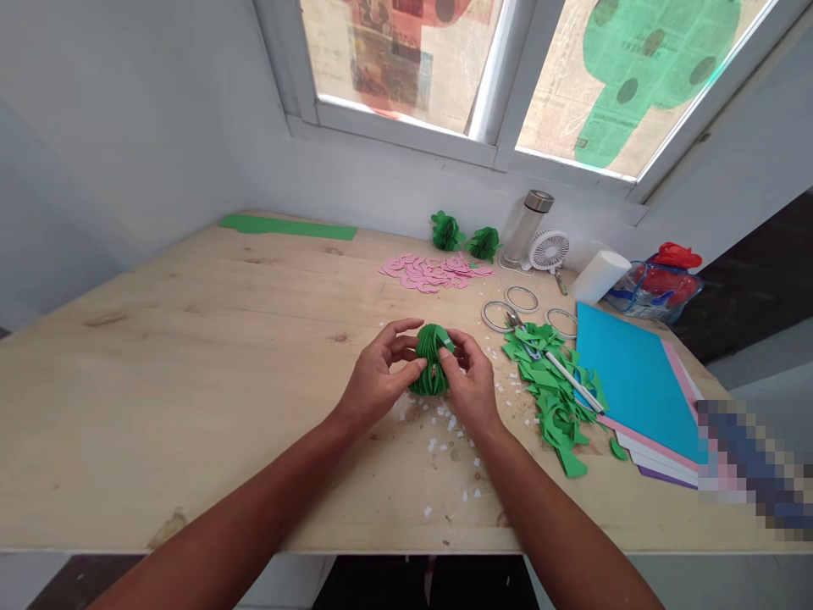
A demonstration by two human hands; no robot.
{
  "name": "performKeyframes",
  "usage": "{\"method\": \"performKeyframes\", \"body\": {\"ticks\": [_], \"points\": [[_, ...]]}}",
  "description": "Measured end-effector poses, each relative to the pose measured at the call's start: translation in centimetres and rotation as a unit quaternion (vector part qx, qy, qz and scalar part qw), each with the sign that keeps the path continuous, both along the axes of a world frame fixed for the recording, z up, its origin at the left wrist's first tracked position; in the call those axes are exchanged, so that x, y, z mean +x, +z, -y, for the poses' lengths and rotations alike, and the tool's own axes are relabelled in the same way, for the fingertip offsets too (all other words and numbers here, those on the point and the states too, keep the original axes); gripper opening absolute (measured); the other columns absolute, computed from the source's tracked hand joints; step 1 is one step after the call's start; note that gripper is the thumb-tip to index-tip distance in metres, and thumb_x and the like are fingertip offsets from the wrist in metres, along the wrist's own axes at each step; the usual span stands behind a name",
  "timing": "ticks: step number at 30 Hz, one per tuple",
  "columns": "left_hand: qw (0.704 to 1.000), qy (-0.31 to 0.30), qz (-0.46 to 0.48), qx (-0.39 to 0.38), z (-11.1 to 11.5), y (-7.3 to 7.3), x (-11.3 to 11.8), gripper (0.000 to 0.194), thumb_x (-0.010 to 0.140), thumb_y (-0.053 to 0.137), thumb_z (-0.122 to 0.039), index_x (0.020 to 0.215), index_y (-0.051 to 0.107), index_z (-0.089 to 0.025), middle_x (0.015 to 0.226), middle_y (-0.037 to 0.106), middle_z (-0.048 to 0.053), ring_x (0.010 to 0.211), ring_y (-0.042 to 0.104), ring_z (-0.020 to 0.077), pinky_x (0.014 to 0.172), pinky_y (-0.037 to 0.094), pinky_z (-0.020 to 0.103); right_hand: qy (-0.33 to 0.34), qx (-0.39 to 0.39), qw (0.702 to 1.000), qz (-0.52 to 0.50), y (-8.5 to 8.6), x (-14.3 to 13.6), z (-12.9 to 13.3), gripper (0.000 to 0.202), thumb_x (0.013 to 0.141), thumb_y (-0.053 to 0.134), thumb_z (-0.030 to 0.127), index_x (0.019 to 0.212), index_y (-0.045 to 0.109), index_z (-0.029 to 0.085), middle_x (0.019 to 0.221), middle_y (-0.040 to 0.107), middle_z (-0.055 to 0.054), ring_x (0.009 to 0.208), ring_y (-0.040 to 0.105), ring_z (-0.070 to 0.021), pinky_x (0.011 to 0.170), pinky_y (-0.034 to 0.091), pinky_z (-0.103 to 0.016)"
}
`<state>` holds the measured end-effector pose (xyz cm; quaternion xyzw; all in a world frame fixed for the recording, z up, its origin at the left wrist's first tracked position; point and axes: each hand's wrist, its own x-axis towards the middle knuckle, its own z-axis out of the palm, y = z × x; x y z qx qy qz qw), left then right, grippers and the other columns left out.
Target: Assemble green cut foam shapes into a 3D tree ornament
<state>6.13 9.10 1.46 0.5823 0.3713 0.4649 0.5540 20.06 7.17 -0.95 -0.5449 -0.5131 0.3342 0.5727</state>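
Between my two hands is a green layered paper ornament [432, 385], its many folded sheets fanned out into a rounded shape. My left hand [382, 366] grips its left side, thumb in front and fingers behind. On the opposite side my right hand [468, 373] pinches the paper edges near the top right. Small white paper bits [445, 415] lie scattered on the table just below and to the right. Two similar green paper ornaments [447, 232] stand by the wall. A heap of pink paper cutouts [432, 273] lies beyond my hands.
Green paper scraps [555, 398] carry scissors [522, 330] and a white pen [575, 381]. Tape rings [499, 316] lie beside them. Coloured sheets [635, 373], a white roll [600, 277], a small fan [549, 251] and a bottle [526, 224] occupy the right. Green strips [292, 227] lie far left.
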Motion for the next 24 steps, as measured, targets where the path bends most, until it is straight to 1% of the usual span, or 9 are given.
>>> {"method": "performKeyframes", "body": {"ticks": [6, 12, 17, 19, 24], "points": [[1.000, -0.004, 0.000, -0.007, -0.22, -0.16, -0.03, 0.054, 0.071, 0.068, -0.029, 0.120, 0.049, -0.019, 0.090, 0.070, 0.006, 0.084, 0.065, 0.0210, 0.074, 0.051, 0.033, 0.004, 0.001, 1.000, -0.006, -0.09, 0.02, 0.01, 0.027, 0.082, 0.054, 0.027, 0.108, 0.060, 0.020, 0.102, 0.066, -0.006, 0.091, 0.061, -0.0195, 0.078, 0.049, -0.032], [0.998, -0.031, 0.023, -0.049, -0.33, -0.15, -0.16, 0.066, 0.068, 0.072, -0.032, 0.127, 0.045, -0.018, 0.094, 0.071, 0.008, 0.079, 0.065, 0.0203, 0.071, 0.051, 0.033, 0.013, 0.001, 1.000, -0.009, -0.07, -0.10, 0.05, 0.027, 0.082, 0.056, 0.029, 0.108, 0.061, 0.021, 0.103, 0.068, -0.005, 0.092, 0.062, -0.0194, 0.079, 0.050, -0.031], [0.995, -0.022, 0.056, -0.077, -0.19, 0.11, -0.15, 0.067, 0.066, 0.075, -0.031, 0.126, 0.047, -0.018, 0.091, 0.072, 0.007, 0.078, 0.067, 0.0210, 0.068, 0.052, 0.031, 0.018, 0.001, 1.000, -0.017, 0.04, -0.15, 0.06, 0.029, 0.083, 0.054, 0.030, 0.109, 0.061, 0.021, 0.105, 0.068, -0.006, 0.092, 0.063, -0.0201, 0.079, 0.051, -0.033], [0.994, -0.015, 0.072, -0.081, -0.16, 0.20, -0.15, 0.067, 0.066, 0.075, -0.032, 0.125, 0.048, -0.018, 0.090, 0.072, 0.007, 0.077, 0.067, 0.0211, 0.069, 0.052, 0.031, 0.012, 0.004, 1.000, -0.019, -0.01, -0.06, -0.02, 0.029, 0.083, 0.054, 0.030, 0.110, 0.061, 0.021, 0.107, 0.067, -0.007, 0.092, 0.063, -0.0203, 0.078, 0.052, -0.033], [0.993, 0.011, 0.094, -0.074, -0.24, 0.13, -0.14, 0.065, 0.066, 0.075, -0.032, 0.124, 0.049, -0.017, 0.092, 0.073, 0.008, 0.079, 0.068, 0.0218, 0.070, 0.054, 0.033, -0.032, 0.021, 0.999, -0.001, 0.03, 0.30, -0.09, 0.029, 0.083, 0.054, 0.029, 0.109, 0.059, 0.020, 0.108, 0.066, -0.008, 0.095, 0.062, -0.0201, 0.079, 0.049, -0.033]]}}
